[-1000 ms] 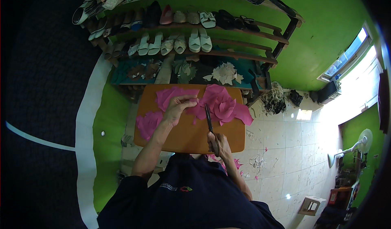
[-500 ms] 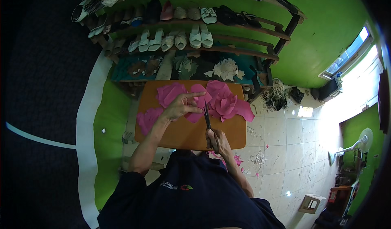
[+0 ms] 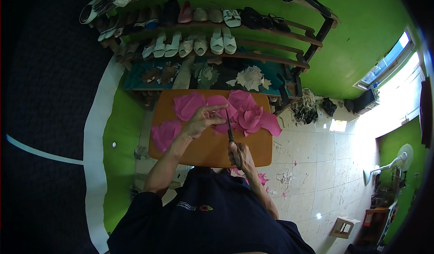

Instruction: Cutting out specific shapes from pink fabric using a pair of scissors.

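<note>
In my right hand (image 3: 242,156) is a pair of scissors (image 3: 230,132), gripped by the handles. Its dark blades point away from me and look nearly closed, their tips beside my left fingers. My left hand (image 3: 201,120) grips a thin pink petal-shaped piece (image 3: 221,129) between its extended fingers and thumb. Part of that piece is hidden by the hand. Beyond and to the right lies a large pink flower shape (image 3: 250,116) with layered petals. More pink cut pieces lie at the table's far left (image 3: 190,104) and near my left wrist (image 3: 165,134).
Everything rests on a brown table (image 3: 203,150) with rounded corners. Behind it stands a wooden rack (image 3: 271,57) with several shoes and flower-shaped pieces. Scraps (image 3: 285,177) litter the tiled floor at right, near a white fan (image 3: 403,158) and a small stool (image 3: 345,227).
The scissor blades have come together from a slightly spread position, and the right-hand grip has tightened. The left hand and pink piece have barely shifted.
</note>
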Motion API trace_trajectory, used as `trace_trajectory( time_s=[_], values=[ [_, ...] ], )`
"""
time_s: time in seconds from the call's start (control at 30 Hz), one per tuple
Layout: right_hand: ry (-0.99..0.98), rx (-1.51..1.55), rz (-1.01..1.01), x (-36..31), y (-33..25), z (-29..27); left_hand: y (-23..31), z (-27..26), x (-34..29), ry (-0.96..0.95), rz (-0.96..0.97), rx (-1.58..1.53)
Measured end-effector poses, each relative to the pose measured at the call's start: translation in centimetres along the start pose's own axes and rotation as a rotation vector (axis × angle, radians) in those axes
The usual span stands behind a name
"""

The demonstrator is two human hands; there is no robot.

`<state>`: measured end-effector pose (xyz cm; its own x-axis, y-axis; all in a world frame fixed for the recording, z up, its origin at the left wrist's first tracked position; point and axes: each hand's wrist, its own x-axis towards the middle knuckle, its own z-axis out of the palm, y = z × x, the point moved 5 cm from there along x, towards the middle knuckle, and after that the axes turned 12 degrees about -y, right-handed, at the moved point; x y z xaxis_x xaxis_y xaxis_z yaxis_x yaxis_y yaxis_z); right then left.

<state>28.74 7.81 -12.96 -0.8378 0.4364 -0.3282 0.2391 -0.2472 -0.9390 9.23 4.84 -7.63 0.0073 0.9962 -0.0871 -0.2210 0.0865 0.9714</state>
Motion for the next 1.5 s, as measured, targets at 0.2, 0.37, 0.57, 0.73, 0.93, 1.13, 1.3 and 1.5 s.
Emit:
trace_trajectory(
  time_s=[0.2, 0.37, 0.57, 0.73, 0.93, 1.13, 1.3, 1.5],
  values=[
    [-0.017, -0.042, -0.068, 0.1, -0.6, -0.2, -0.2, 0.1, 0.1, 0.024, 0.039, -0.014],
    [0.028, 0.02, -0.034, 0.0, -0.1, -0.1, -0.3, 0.9, 0.4, 0.052, 0.044, -0.047],
    [0.047, 0.082, -0.028, 0.3, 0.3, -0.1, -0.9, 1.8, 0.2, 0.178, 0.155, -0.194],
    [0.099, 0.085, 0.002, 0.4, 0.5, 0.1, -1.5, 1.9, 0.2, 0.229, 0.177, -0.248],
    [0.156, 0.081, 0.023, 1.0, 1.3, -0.3, -2.0, 2.9, 0.3, 0.37, 0.213, -0.306],
    [0.155, 0.014, 0.054, 0.7, 0.8, 0.1, -1.2, 3.4, -0.4, 0.379, 0.185, -0.277],
    [0.206, 0.008, 0.038, 0.6, 0.9, 0.2, -2.3, 3.2, 0.1, 0.368, 0.242, -0.322],
    [0.156, -0.06, 0.061, 0.1, -0.4, 0.6, -2.2, 2.7, 0.0, 0.488, 0.278, -0.416]
  ],
)
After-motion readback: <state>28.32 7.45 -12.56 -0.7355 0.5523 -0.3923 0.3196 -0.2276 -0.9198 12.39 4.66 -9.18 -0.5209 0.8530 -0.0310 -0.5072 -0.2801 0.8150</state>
